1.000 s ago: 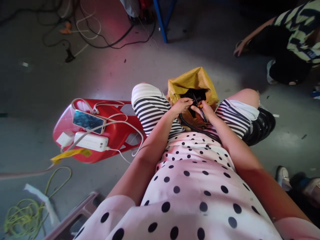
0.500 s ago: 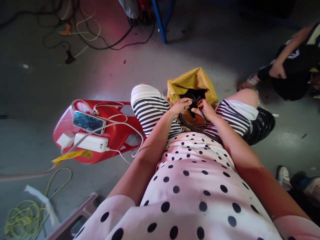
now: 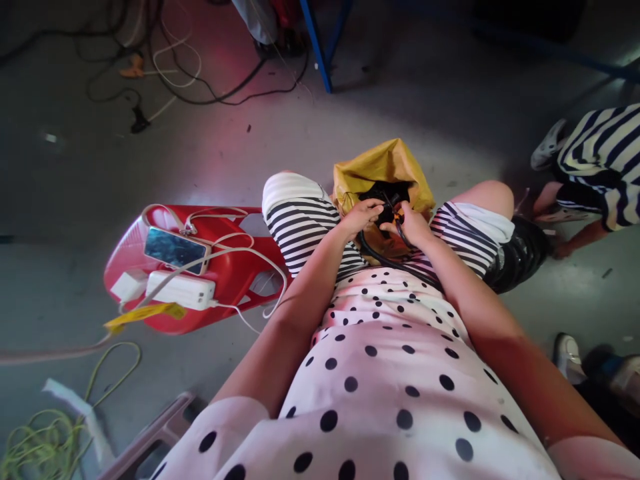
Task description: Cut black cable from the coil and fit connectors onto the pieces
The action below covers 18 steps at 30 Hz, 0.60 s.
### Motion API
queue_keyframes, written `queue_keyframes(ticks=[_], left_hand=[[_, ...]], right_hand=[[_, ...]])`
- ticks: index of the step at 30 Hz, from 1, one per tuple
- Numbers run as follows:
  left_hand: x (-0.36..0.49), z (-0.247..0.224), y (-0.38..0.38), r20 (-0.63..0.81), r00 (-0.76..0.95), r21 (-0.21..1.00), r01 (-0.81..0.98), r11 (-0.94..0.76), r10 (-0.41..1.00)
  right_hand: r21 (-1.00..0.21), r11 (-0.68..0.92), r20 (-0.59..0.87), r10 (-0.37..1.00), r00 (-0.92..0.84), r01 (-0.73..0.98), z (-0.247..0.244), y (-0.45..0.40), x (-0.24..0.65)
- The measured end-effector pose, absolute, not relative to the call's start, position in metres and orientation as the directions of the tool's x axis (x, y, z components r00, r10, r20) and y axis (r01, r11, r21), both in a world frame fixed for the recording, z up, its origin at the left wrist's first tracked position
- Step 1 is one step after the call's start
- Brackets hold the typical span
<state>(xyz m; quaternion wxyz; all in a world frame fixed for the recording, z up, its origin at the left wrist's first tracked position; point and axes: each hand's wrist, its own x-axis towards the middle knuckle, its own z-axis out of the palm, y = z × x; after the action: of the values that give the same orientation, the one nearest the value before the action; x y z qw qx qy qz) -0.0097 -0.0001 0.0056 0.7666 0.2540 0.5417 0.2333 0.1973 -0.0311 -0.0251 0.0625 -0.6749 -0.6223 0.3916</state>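
My left hand (image 3: 364,217) is closed in a pinch over the mouth of a yellow bag (image 3: 381,157); what lies between its fingertips is dark and too small to make out. From below that hand a thick black cable (image 3: 376,257) curves across my lap to the right. Close by, my right hand (image 3: 414,225) is closed around a dark, slender tool with an orange part (image 3: 399,218), its kind unclear. The bag stands between my knees, with black items (image 3: 385,190) inside, mostly hidden by shadow and fingers.
On my left, a red stool (image 3: 235,267) holds a phone (image 3: 176,250), a white power bank (image 3: 181,289) and cords. Yellow-green cable (image 3: 43,440) and black cables (image 3: 220,97) lie on the floor. A co-worker in stripes (image 3: 603,157) crouches at right, beside a black bundle (image 3: 523,257).
The co-worker at right has shifted and bent lower, with a hand now near the floor by the black bundle. My hands stay almost in place over the bag.
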Motion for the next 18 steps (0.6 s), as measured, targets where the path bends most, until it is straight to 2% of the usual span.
queue_keyframes(ticks=[4, 8, 11, 14, 18], left_hand=[[-0.006, 0.006, 0.001, -0.739, 0.275, 0.616, -0.094, 0.782, 0.615], [-0.005, 0.008, 0.006, -0.779, 0.168, 0.569, -0.217, 0.793, 0.605], [-0.006, 0.012, 0.014, -0.8, 0.095, 0.516, -0.393, 0.761, 0.592], [-0.004, 0.02, 0.022, -0.799, 0.013, 0.493, -0.558, 0.667, 0.601], [0.012, 0.034, 0.022, -0.773, -0.054, 0.528, -0.608, 0.594, 0.632]], right_hand=[[-0.587, -0.284, -0.443, 0.897, -0.007, 0.758, -0.028, -0.028, 0.195], [-0.713, -0.416, -0.468, 0.882, 0.059, 0.564, -0.024, -0.03, 0.196], [-0.787, -0.497, -0.543, 0.839, -0.028, 0.366, -0.008, -0.051, 0.2], [-0.806, -0.556, -0.584, 0.803, -0.121, 0.201, 0.013, -0.081, 0.203], [-0.829, -0.504, -0.531, 0.845, -0.059, 0.244, 0.027, -0.102, 0.199]])
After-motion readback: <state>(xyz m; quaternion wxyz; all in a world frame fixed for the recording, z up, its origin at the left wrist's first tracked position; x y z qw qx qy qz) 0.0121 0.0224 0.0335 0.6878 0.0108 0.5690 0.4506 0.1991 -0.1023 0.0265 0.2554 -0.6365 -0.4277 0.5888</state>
